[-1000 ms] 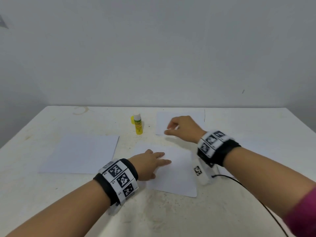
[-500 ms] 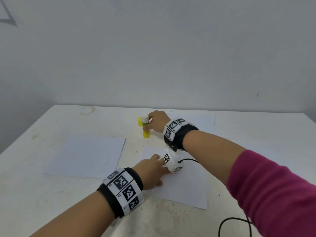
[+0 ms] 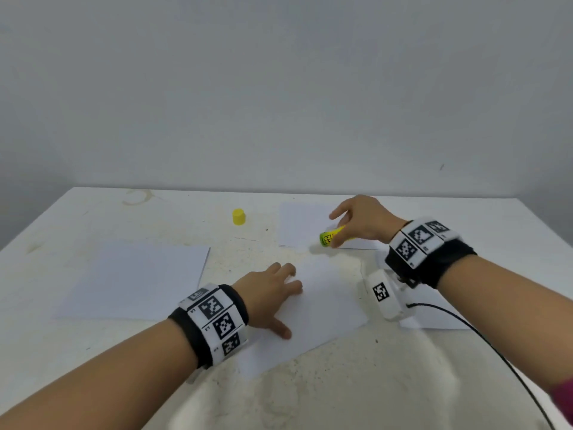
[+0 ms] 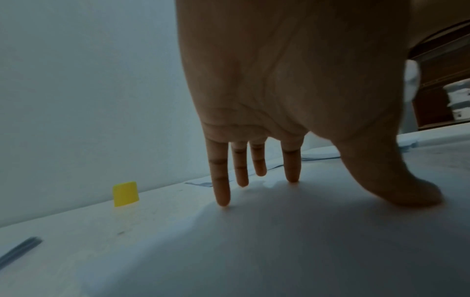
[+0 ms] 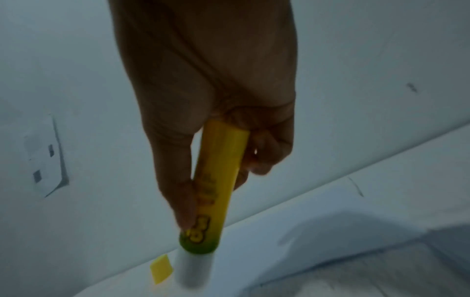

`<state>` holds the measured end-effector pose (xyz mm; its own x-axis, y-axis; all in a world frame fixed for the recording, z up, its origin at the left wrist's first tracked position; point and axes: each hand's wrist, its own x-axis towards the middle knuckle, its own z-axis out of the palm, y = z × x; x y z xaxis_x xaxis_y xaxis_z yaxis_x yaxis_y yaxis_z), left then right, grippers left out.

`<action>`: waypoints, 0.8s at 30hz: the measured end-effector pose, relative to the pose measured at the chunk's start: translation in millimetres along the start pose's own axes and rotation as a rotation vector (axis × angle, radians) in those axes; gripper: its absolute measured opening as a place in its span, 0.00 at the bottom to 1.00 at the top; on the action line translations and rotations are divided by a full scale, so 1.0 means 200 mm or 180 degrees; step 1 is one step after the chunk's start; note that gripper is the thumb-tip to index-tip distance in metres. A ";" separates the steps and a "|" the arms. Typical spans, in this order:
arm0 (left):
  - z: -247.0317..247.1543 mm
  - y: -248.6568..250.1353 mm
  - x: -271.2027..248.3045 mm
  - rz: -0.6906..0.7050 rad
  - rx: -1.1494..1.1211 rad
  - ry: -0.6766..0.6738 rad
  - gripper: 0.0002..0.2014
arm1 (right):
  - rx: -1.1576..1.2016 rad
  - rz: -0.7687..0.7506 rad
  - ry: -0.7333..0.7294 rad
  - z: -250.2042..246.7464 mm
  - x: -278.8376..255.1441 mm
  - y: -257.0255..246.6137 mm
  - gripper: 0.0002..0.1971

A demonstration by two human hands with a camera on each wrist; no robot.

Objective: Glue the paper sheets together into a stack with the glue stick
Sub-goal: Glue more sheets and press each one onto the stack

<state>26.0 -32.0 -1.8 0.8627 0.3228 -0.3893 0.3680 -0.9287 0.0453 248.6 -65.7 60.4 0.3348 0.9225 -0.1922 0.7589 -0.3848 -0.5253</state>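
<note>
Head view: right hand grips glue stick, left hand flat on sheet.

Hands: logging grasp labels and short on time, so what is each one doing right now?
Left hand: open, fingers spread flat, pressing on the middle paper sheet.
Right hand: closed around the uncapped glue stick, held above the table.

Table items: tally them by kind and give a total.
Paper sheets: 4 (one partly hidden at the right)
Glue stick: 1
Yellow cap: 1
Total: 6
</note>
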 end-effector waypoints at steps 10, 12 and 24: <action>0.00 -0.01 0.07 0.0129 -0.0318 -0.0114 0.48 | -0.0144 -0.0457 0.0093 0.13 -0.04 0.03 0.15; 0.01 -0.01 0.07 0.0125 -0.0300 -0.0133 0.50 | -0.0302 -0.0562 0.0058 0.16 -0.04 0.00 0.13; 0.00 0.00 0.07 0.0086 -0.0260 -0.0213 0.51 | -0.1320 -0.0649 -0.0535 0.13 -0.19 -0.05 0.12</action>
<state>37.6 -26.8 -6.4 0.8486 0.2823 -0.4475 0.3743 -0.9181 0.1305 214.7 -95.7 51.7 0.0872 0.9592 -0.2689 0.9695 -0.1438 -0.1984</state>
